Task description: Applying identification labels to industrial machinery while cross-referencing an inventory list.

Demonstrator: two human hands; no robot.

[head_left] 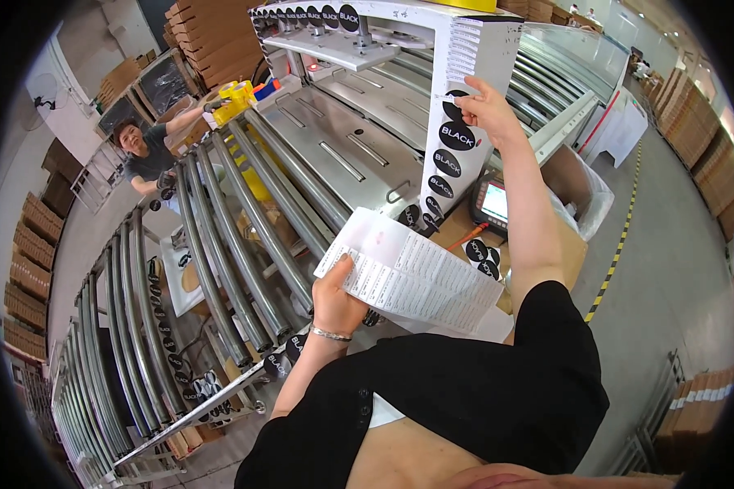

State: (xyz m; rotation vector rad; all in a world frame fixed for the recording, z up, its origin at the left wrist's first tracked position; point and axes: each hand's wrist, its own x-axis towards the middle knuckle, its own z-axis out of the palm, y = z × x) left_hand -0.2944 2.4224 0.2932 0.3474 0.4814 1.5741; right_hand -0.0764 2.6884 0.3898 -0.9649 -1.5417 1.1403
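My left hand [338,303] is closed on the edge of a sheet of white labels [420,265], with the thumb on top. Rows of small printed labels cover most of the sheet, and one part near its far edge is blank. Up at the white machine post [442,85], my right hand [489,112] has its index finger and thumb stretched apart near the post's front edge. A column of narrow white labels [463,49] runs down that post above the hand. Round black stickers [457,136] line it below. Whether a fingertip touches a label I cannot tell.
A roller conveyor [245,236] stretches along the left, meeting a metal machine bed [334,134]. A co-worker [147,155] reaches toward yellow tape rolls [235,99] at its far side. Right of the post are a small control screen [494,200] and an open carton [575,183].
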